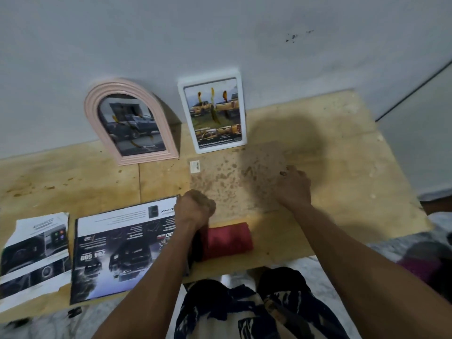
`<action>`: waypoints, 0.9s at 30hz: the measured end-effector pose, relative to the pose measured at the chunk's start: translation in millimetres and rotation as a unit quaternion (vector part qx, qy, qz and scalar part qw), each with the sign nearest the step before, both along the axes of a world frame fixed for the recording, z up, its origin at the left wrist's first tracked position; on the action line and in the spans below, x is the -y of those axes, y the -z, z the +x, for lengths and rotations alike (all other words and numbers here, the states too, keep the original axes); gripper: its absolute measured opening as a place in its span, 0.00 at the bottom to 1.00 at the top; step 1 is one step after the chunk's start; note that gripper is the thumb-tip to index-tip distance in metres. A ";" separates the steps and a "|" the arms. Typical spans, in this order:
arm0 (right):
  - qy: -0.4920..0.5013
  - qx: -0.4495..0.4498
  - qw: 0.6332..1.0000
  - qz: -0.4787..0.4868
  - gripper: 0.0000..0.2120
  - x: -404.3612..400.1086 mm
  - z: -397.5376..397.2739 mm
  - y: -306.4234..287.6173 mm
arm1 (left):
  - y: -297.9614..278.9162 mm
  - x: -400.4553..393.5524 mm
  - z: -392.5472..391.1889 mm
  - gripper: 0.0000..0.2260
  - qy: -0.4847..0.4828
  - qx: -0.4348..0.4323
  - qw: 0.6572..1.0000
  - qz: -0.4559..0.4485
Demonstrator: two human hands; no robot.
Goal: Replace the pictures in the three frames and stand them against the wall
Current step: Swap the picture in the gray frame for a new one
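A pink arched frame (132,123) and a white rectangular frame (214,116) stand leaning on the wall, each with a truck picture inside. A third frame (232,184) lies face down on the wooden board, showing its brown speckled backing and a small barcode sticker (195,166). My left hand (194,207) is curled into a fist at the backing's near left corner. My right hand (293,187) rests on its right edge with the fingers curled down over it.
A truck brochure (117,248) lies open left of my left arm, and a cut-out page (34,255) lies further left. A rolled red cloth (227,238) sits near the front edge of the wooden board (342,167). The wall (220,45) is right behind the frames.
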State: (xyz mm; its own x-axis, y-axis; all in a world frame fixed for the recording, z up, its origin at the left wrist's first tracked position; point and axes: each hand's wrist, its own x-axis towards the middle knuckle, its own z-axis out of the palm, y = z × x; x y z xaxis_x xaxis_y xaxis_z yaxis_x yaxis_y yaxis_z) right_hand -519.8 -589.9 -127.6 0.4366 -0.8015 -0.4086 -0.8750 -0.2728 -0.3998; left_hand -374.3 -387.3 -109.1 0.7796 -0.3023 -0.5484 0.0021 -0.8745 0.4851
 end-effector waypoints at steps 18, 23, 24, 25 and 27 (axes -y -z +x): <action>0.190 0.040 0.973 0.126 0.31 36.4 3.8 7.9 | -13.5 25.1 -0.3 0.27 -0.233 0.017 0.972 -0.007; 0.195 0.054 0.964 0.170 0.34 5.1 12.6 -6.9 | -24.9 -9.0 9.1 0.16 -0.258 0.007 0.966 -0.026; 0.194 0.065 0.961 0.186 0.34 -5.5 17.7 -10.4 | -26.2 -23.3 12.2 0.16 -0.268 0.012 0.963 -0.037; 0.188 0.078 0.958 0.200 0.34 -16.9 22.8 -11.7 | -27.4 -37.3 15.2 0.16 -0.276 0.015 0.960 -0.043; 0.159 0.102 0.959 0.210 0.36 -43.6 36.2 -18.7 | -29.9 -68.3 22.6 0.19 -0.299 0.017 0.953 -0.051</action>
State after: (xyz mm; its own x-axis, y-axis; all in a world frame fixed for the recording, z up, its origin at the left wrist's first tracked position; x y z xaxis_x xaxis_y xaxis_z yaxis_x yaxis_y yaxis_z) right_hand -483.6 -546.4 -108.9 0.3023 -0.6904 -0.6572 -0.7787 0.2188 -0.5880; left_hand -351.7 -319.0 -79.2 0.8459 0.1517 -0.5112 0.4682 -0.6704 0.5757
